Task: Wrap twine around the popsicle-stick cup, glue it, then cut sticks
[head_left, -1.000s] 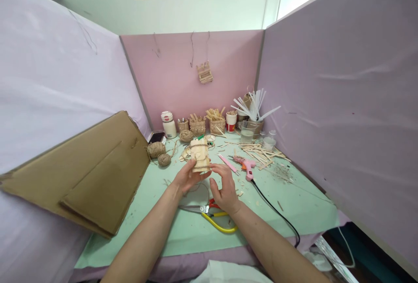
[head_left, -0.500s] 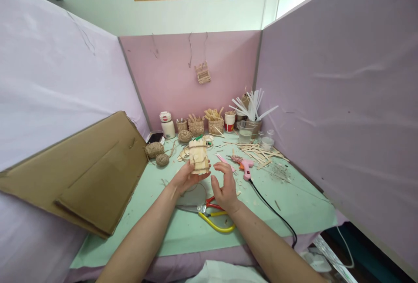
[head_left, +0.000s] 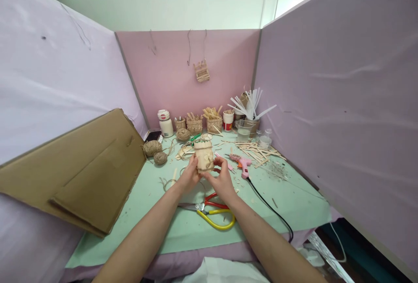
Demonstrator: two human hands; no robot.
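A small basket made of pale wooden sticks [head_left: 203, 155], bound with twine, is held upright above the green table [head_left: 287, 196]. My left hand [head_left: 188, 177] grips its lower left side. My right hand [head_left: 221, 179] closes on its lower right side, fingers pinched at the base. Red and yellow scissors [head_left: 214, 213] lie on the table just below both hands. A thin loop of twine [head_left: 168, 183] lies left of my left hand.
A pink glue gun [head_left: 243, 164] with a black cord [head_left: 271, 207] lies to the right. Loose wooden sticks [head_left: 256, 150], twine balls [head_left: 153, 148], stick baskets [head_left: 195, 124], cups and a white bottle [head_left: 165, 122] line the back. Folded cardboard [head_left: 78, 170] leans at left. Purple partitions enclose the desk.
My right hand has moved from just beside the basket to take hold of its lower right. Both hands and the basket have shifted slightly away and right.
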